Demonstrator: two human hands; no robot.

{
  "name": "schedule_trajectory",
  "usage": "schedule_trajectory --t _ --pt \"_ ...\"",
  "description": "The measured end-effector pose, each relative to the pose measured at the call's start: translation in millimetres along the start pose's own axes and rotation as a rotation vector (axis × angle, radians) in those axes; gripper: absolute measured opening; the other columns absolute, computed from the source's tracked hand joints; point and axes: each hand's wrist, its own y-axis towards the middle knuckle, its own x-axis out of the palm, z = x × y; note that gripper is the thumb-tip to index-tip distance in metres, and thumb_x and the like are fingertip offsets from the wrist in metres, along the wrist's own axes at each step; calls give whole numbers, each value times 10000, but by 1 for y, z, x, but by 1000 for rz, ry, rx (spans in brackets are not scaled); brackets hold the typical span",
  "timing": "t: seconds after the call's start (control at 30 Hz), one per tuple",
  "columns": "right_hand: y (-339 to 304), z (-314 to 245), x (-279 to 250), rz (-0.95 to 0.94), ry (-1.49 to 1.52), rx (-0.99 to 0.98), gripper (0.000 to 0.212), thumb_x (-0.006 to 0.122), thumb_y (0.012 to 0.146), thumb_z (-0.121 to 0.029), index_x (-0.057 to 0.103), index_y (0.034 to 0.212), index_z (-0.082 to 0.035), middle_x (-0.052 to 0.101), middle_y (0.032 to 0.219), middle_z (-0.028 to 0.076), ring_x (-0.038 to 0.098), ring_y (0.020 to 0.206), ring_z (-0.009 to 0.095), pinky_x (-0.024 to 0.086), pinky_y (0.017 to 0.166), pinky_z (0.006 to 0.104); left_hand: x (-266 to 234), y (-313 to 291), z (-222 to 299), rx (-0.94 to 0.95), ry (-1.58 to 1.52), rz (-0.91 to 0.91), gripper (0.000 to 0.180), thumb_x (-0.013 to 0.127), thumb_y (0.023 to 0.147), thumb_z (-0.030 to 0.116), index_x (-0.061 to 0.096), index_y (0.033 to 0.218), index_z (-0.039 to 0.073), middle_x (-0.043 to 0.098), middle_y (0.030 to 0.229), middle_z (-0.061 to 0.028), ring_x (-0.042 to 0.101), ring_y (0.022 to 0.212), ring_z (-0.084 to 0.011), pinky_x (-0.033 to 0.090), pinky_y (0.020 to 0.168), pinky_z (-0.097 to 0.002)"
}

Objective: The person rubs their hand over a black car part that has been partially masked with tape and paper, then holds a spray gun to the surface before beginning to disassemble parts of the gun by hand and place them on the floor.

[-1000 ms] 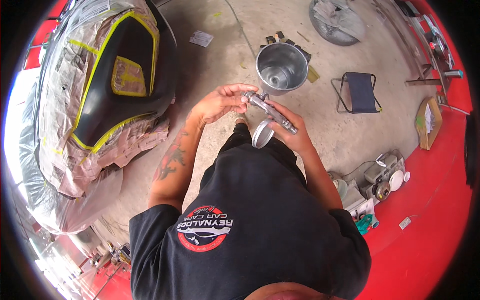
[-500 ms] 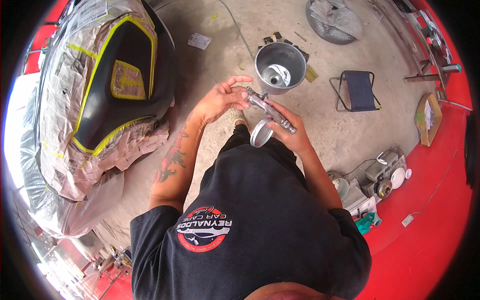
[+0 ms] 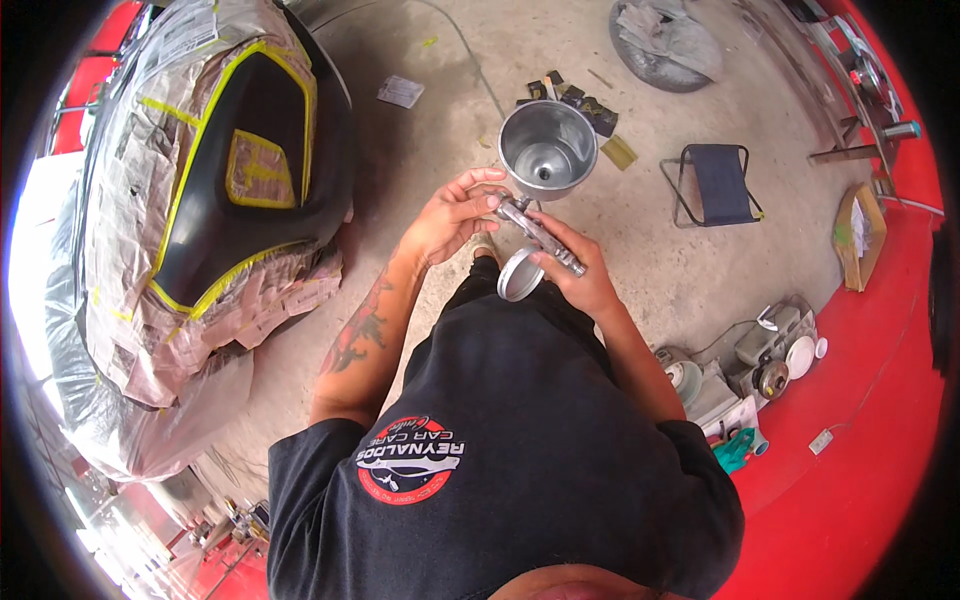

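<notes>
In front of my body I hold a metal spray gun (image 3: 541, 233) with its open silver paint cup (image 3: 535, 186) tilted so that the inside shows. The cup's outlet hole is visible at its bottom, and I see no paint pooled in it. My left hand (image 3: 447, 219) pinches the gun's front end between thumb and fingers. My right hand (image 3: 588, 272) is wrapped round the gun body from the other side. A round, pale lid (image 3: 520, 274) sits at the right hand's fingers, below the gun. Part of the gun is hidden by my fingers.
A paper-masked vehicle part (image 3: 215, 190) with a black panel and yellow tape stands at the left. A folding stool (image 3: 716, 186), a plastic-covered tyre (image 3: 668, 45) and dark scraps (image 3: 597, 115) are on the concrete. Tools and tubs (image 3: 770, 375) lie along the right, beside a red floor strip.
The cup has shifted slightly left and down and tipped, showing more of its bottom. The gun and both hands have moved a little; both hands keep their grip.
</notes>
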Motion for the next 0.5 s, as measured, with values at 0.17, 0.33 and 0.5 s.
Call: schedule_trajectory --t 0.17,0.33,0.5 --pt "0 -1 2 -27 12 -33 538 688 871 14 558 1392 -29 656 1316 126 627 1174 177 469 1001 307 0 0 -2 20 -197 -53 266 593 1018 185 596 1252 57 682 1130 -84 689 944 -151 597 750 -287" --pt "0 -2 4 -42 18 -52 534 685 885 -5 551 1401 -25 653 1308 117 625 1142 163 475 984 305 1 0 -1 -156 0 67 262 589 1018 274 606 1159 54 680 956 -50 689 715 -121 581 666 -233" --pt "-2 0 4 -39 -31 -75 549 687 877 -4 543 1406 -27 642 1339 142 639 1179 210 477 1001 328 4 -2 1 -127 -32 72 238 595 1005 199 581 1190 51 681 989 -61 695 748 -132 596 699 -257"
